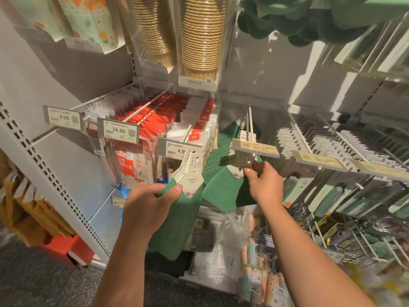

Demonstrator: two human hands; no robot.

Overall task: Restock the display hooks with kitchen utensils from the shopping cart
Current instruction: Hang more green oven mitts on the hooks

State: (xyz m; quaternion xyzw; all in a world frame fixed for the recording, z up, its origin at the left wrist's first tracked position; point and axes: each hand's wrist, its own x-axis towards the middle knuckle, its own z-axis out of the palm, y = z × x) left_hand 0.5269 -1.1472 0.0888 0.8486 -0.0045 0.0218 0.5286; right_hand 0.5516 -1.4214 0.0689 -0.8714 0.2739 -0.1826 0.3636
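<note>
White metal hooks (pixel 251 120); flat green mats (pixel 177 220)

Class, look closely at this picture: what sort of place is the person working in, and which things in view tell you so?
Most likely a shop aisle selling housewares. Price tags sit at the ends of display hooks, packaged goods hang in rows, and stacked paper cups hang above in clear packs.

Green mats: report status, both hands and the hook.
Left hand grips spare green mats by their card headers. Right hand pinches one mat's header at the hook tip, not yet threaded. Flipped-up price tag sits just above.
</note>
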